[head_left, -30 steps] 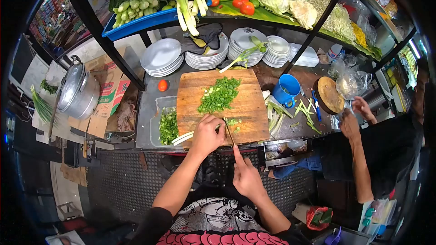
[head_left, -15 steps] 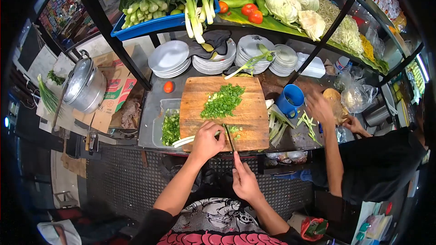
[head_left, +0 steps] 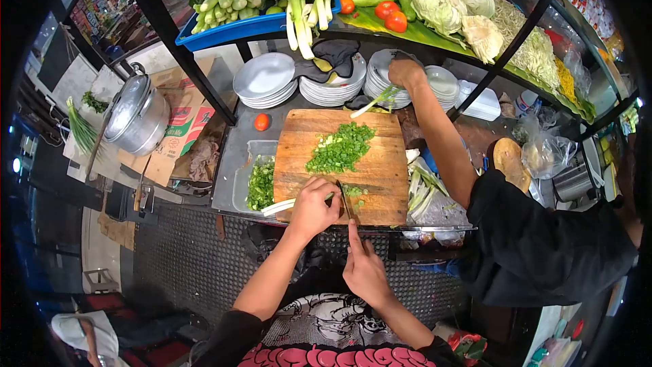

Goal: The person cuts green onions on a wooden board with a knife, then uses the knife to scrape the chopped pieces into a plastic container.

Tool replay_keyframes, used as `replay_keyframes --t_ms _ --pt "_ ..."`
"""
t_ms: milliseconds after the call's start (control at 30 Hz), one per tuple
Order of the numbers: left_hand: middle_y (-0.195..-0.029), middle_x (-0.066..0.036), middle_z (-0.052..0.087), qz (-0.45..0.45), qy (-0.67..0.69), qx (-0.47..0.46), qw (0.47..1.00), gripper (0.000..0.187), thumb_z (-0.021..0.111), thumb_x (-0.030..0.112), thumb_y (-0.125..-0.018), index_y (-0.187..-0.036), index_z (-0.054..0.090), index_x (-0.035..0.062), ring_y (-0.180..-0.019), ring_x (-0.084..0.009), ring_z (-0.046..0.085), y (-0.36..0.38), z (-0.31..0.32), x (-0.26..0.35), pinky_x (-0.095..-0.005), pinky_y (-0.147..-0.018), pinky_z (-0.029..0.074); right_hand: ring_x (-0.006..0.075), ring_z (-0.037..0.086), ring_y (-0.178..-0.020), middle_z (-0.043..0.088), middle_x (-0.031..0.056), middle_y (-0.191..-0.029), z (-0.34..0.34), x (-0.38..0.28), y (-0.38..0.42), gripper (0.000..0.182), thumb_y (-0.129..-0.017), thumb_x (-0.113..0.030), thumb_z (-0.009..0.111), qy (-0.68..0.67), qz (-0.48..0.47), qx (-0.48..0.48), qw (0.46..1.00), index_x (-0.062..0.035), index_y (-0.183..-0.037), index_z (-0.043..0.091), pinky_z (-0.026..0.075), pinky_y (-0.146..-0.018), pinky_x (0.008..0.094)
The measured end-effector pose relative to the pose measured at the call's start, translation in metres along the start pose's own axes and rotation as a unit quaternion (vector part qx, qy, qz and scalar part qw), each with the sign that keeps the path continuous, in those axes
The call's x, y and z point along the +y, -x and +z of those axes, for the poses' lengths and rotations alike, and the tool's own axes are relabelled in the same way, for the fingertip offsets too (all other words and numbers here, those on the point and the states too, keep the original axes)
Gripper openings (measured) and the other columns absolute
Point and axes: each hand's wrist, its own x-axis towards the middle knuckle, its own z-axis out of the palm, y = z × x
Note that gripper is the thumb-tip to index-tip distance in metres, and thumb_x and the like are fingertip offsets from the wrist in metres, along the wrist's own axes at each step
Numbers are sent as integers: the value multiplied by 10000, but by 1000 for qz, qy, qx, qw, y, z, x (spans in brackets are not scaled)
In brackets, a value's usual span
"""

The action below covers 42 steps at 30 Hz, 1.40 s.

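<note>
My left hand (head_left: 315, 208) is closed around white spring onion stalks (head_left: 277, 207) at the front of the wooden cutting board (head_left: 388, 170). Gripped in my right hand (head_left: 367, 270) is a knife (head_left: 345, 201), its blade on the board right beside my left fingertips. A few cut green pieces (head_left: 354, 191) lie by the blade. Farther back on the board spreads a pile of chopped spring onion (head_left: 343, 148). To the left, a clear plastic container (head_left: 243, 194) holds more chopped greens (head_left: 260, 187).
A co-worker's arm (head_left: 445, 143) reaches in from the right, the hand (head_left: 406, 73) over stacked plates by a spring onion (head_left: 370, 100). A tomato (head_left: 262, 121) sits left of the board. Cut stalks (head_left: 426, 187) lie to its right. Vegetables fill the shelf above; a pot (head_left: 139, 119) stands left.
The co-worker's hand has moved from the right side of the counter to the plates behind the board, its arm now covering most of the blue mug. My hands stay almost in place.
</note>
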Motion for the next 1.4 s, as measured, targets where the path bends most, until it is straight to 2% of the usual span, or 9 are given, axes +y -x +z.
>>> replay_keyframes --t_ms 200,300,333,467,667,767,967,1267,1400 --pt "-883 -148 730 7 -1 12 1000 69 748 -14 -791 -859 738 -8 -880 -364 689 2 2 1 -429 -832 557 511 651 -942 629 291 -1067 -22 8 27 700 -1005 -68 537 -7 19 -44 999 -115 -1664 307 547 -861 557" --pt "-882 -146 731 9 -1 17 1000 70 749 -11 -792 -861 740 -8 -875 -361 686 3 2 1 -430 -830 556 484 649 -944 633 272 -1036 -25 37 42 681 -999 -48 554 -94 -76 5 993 -111 -1648 359 540 -884 512" --pt "-882 -145 732 10 0 16 1000 70 750 -11 -792 -862 742 -8 -875 -359 685 3 2 0 -431 -829 555 482 664 -965 640 271 -1091 -25 43 43 693 -999 -39 564 -96 -98 20 990 -128 -1652 349 552 -839 517" --pt "-885 -122 726 -8 -9 17 1000 70 741 23 -803 -868 765 14 -922 -339 669 8 -5 -1 -437 -858 547 487 644 -884 614 266 -1011 -26 40 31 706 -997 -38 563 -100 -90 10 991 -122 -1658 331 544 -806 531" --pt "-896 -61 739 -15 -146 38 988 99 759 98 -804 -878 797 44 -955 -290 653 13 -13 15 -435 -886 495 459 643 -873 613 247 -983 -13 18 6 671 -1012 -30 548 -89 -75 -3 993 -99 -1648 348 528 -819 507" --pt "-918 -111 758 -3 -81 64 995 64 759 25 -811 -869 782 8 -900 -318 682 16 -7 5 -412 -850 555 455 638 -866 604 240 -971 -10 17 1 663 -1019 -41 541 -83 -73 -10 994 -93 -1650 342 525 -816 506" --pt "-937 -118 760 -7 -54 44 998 75 752 19 -808 -877 774 3 -902 -330 686 16 -10 1 -405 -850 561 456 628 -852 586 234 -957 -6 20 1 664 -1020 -38 534 -101 -71 -19 992 -88 -1652 336 519 -807 508" --pt "-902 -85 739 -21 -67 66 995 76 760 57 -791 -860 771 29 -891 -314 678 16 -4 3 -411 -826 562 487 670 -760 606 304 -990 -2 11 -17 822 -914 -8 588 20 -117 -10 993 -29 -1662 249 586 -692 535" --pt "-901 -82 740 -21 -70 64 995 69 762 58 -800 -861 771 28 -882 -312 675 15 -4 4 -412 -818 561 496 651 -752 604 301 -978 -10 13 -12 810 -915 -3 581 16 -102 -26 994 -56 -1662 273 572 -715 549"
